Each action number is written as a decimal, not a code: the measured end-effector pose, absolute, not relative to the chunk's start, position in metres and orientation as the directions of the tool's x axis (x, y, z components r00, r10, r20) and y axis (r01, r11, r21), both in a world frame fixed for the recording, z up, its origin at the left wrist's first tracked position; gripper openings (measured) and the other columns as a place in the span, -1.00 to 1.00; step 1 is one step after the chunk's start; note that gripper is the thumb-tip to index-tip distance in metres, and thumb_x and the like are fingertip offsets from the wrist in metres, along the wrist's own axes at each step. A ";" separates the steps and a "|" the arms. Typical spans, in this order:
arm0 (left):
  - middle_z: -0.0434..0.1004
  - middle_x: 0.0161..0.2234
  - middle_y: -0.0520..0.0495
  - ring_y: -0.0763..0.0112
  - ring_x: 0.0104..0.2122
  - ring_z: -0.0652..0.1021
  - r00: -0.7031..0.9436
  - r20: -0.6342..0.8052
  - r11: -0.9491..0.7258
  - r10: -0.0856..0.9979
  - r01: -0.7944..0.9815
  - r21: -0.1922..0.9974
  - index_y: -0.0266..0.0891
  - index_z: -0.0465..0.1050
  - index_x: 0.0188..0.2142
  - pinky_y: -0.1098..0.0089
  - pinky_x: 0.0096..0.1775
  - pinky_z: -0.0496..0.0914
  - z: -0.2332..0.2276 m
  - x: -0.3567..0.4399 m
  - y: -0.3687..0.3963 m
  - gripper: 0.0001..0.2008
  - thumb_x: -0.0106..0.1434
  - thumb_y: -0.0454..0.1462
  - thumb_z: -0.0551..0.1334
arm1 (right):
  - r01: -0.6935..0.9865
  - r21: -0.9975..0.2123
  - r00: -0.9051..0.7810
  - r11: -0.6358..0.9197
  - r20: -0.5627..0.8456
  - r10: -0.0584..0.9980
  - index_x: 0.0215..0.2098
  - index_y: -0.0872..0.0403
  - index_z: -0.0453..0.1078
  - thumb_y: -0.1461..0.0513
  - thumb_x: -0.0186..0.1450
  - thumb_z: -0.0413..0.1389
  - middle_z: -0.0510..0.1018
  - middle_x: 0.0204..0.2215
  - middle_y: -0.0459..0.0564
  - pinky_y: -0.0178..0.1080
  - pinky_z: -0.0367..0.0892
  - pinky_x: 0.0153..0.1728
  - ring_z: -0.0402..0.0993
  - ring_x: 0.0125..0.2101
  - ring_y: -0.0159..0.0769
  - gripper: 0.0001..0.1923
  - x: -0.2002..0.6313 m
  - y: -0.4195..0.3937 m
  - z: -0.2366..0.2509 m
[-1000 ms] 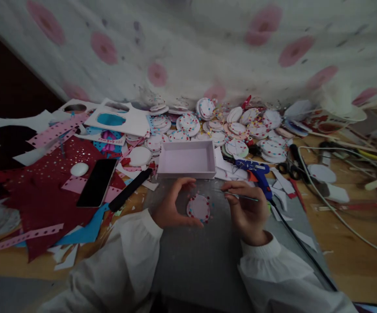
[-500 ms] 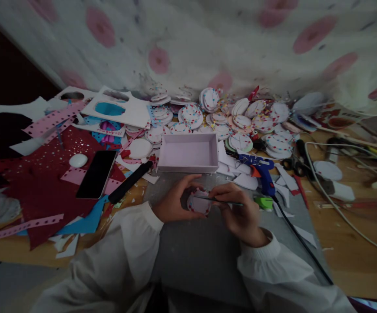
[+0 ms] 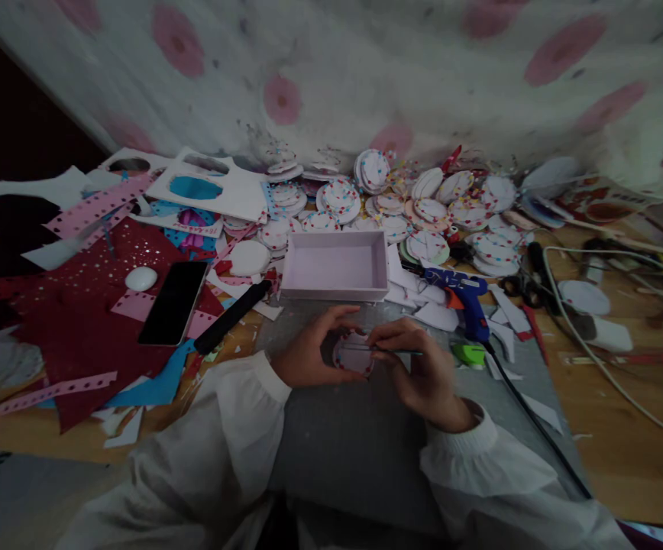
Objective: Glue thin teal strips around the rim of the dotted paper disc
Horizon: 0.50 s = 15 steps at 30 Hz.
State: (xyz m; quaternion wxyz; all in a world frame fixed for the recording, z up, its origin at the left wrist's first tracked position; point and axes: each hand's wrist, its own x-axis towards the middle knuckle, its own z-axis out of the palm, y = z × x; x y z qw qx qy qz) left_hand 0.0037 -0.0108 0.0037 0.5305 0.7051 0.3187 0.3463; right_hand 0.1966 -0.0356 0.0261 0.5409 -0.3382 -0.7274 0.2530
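My left hand [image 3: 308, 351] curls around the left edge of a small round white disc [image 3: 354, 357] rimmed with red and blue dots, holding it on the grey mat [image 3: 354, 451]. My right hand [image 3: 420, 370] grips thin tweezers [image 3: 389, 350] laid across the disc, their tip over its upper part. Both wrists are in white sleeves.
A shallow pink box [image 3: 334, 266] stands just beyond the hands. A blue glue gun [image 3: 463, 298] with a black cable lies to the right. Piles of decorated discs [image 3: 423, 206] line the wall. A phone [image 3: 172, 302], a black handle [image 3: 231, 317] and red paper scraps lie left.
My right hand moved left with the tweezers, from beside the disc to over it. My left hand closed in more tightly around the disc.
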 end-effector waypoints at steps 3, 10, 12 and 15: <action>0.38 0.01 -0.22 0.17 -0.01 0.49 0.557 0.151 -0.234 0.817 0.080 0.969 -0.09 0.13 0.20 0.13 0.05 0.36 0.004 0.004 -0.011 -0.12 -0.06 -0.19 0.51 | 0.233 -0.736 -0.200 0.635 0.603 0.772 -0.23 -0.02 0.31 0.41 0.24 0.12 0.54 -0.36 -0.01 -0.15 0.42 -0.38 0.51 -0.35 -0.24 -0.79 0.198 -0.037 0.025; 0.40 0.01 -0.21 0.16 0.01 0.48 0.554 0.141 -0.224 0.821 0.085 0.971 -0.11 0.14 0.19 0.11 0.06 0.35 0.004 0.004 -0.011 -0.11 -0.08 -0.18 0.51 | 0.230 -0.755 -0.153 0.614 0.595 0.789 -0.22 0.00 0.31 0.39 0.25 0.13 0.53 -0.34 0.01 -0.14 0.41 -0.36 0.51 -0.33 -0.23 -0.80 0.198 -0.037 0.024; 0.40 0.00 -0.20 0.16 0.01 0.48 0.552 0.144 -0.227 0.821 0.086 0.970 -0.12 0.14 0.19 0.12 0.06 0.35 0.004 0.004 -0.011 -0.11 -0.08 -0.18 0.51 | 0.224 -0.757 -0.164 0.614 0.591 0.790 -0.22 0.00 0.31 0.38 0.25 0.12 0.52 -0.34 0.00 -0.15 0.41 -0.37 0.51 -0.33 -0.23 -0.82 0.199 -0.037 0.026; 0.40 0.01 -0.21 0.17 0.00 0.49 0.549 0.151 -0.226 0.822 0.071 0.972 -0.12 0.14 0.19 0.15 0.04 0.36 0.003 0.004 -0.012 -0.13 -0.06 -0.19 0.51 | 0.201 -0.747 -0.240 0.634 0.590 0.771 -0.21 0.00 0.30 0.40 0.25 0.10 0.51 -0.34 0.00 -0.17 0.42 -0.38 0.50 -0.33 -0.24 -0.80 0.200 -0.037 0.029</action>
